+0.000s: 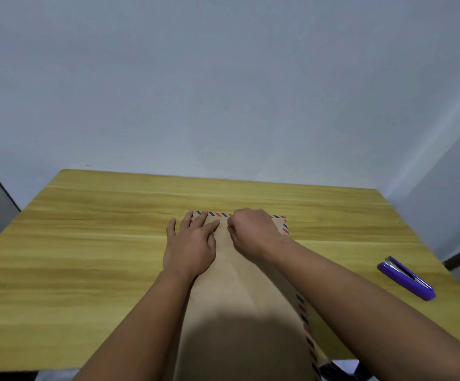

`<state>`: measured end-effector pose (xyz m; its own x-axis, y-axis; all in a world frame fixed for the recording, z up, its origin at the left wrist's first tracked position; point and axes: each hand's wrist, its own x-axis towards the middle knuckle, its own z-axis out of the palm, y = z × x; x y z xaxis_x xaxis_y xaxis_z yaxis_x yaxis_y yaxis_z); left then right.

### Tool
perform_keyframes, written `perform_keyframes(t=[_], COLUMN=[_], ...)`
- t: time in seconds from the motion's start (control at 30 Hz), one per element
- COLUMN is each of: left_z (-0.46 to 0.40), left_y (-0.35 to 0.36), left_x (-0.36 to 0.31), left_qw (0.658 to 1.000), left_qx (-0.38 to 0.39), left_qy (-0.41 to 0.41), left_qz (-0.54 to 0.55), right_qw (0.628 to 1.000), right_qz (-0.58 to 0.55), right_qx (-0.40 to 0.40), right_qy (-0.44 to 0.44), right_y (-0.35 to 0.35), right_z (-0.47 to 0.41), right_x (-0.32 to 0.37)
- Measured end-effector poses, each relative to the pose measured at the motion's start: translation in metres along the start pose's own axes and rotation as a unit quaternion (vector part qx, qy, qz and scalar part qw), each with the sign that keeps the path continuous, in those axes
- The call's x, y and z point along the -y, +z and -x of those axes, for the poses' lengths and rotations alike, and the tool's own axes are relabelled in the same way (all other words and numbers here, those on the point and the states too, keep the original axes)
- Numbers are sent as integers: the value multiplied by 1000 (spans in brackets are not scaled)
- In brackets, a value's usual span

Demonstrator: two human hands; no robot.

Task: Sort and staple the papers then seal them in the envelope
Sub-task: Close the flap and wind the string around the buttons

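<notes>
A large brown envelope [240, 284] with a red and blue striped border lies lengthwise on a wooden table [86, 243], its near end overhanging the table's edge. The left hand [189, 248] presses flat near its far end, fingers spread. The right hand [253, 232] rests beside it, fingers curled together. A purple stapler [406, 277] lies well apart at right.

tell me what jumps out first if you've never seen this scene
Two bare hands meet at the far end of a long brown envelope with a red and blue striped border, lying down the middle of a yellow wooden table. The left hand lies flat on it; the right hand is curled at the flap. A purple stapler sits alone on the table's right side.
</notes>
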<state>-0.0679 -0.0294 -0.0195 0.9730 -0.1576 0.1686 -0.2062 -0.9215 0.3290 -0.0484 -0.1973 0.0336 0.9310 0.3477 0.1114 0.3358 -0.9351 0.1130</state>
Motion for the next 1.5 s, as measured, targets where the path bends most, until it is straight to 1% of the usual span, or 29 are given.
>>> perform_keyframes(t=[0.07,0.2,0.3,0.4,0.5,0.67,0.83,0.97,1.03,1.13,1.2,1.3,1.4,1.5], left_z=[0,-1,0,0,0,1,0,1,1,0,0,0,0,-1], left_y=[-1,-2,-2,-1,-2,-6,-7,-7,-6,-7,-7,-5,-3,-2], left_x=[-1,-2,-3,-2,-1,-2,0,-1,-1,-1,-2,-3,-2,-2], left_qw=[1000,1000,1000,1000,1000,1000,1000,1000,1000,1000,1000,1000,1000,1000], left_qx=[2,10,11,8,4,8,10,10,13,14,11,5,0,-7], left_qy=[-3,-7,-9,-8,-6,-1,6,8,8,5,5,4,3,-1], left_qz=[4,1,1,2,-1,-10,-12,-14,-16,-18,-21,-22,-20,-15], right_qw=[999,997,994,989,990,995,995,989,986,991,995,996,996,997], right_qz=[12,40,67,91,72,21,-6,24,39,5,-38,-73,-82,-72], right_qx=[-14,-29,-21,-9,-17,-9,12,39,59,55,55,39,10,-21], right_qy=[-30,-57,-84,-117,-116,-93,-97,-141,-150,-122,-77,-25,-13,-24], right_y=[0,-1,1,-1,-5,-4,-9,-19,-18,-11,-8,-3,3,7], right_z=[14,38,51,59,60,43,11,-19,-33,-46,-47,-39,-23,-5], right_x=[-9,-29,-36,-28,-13,4,-1,-13,-19,-26,-33,-46,-55,-61])
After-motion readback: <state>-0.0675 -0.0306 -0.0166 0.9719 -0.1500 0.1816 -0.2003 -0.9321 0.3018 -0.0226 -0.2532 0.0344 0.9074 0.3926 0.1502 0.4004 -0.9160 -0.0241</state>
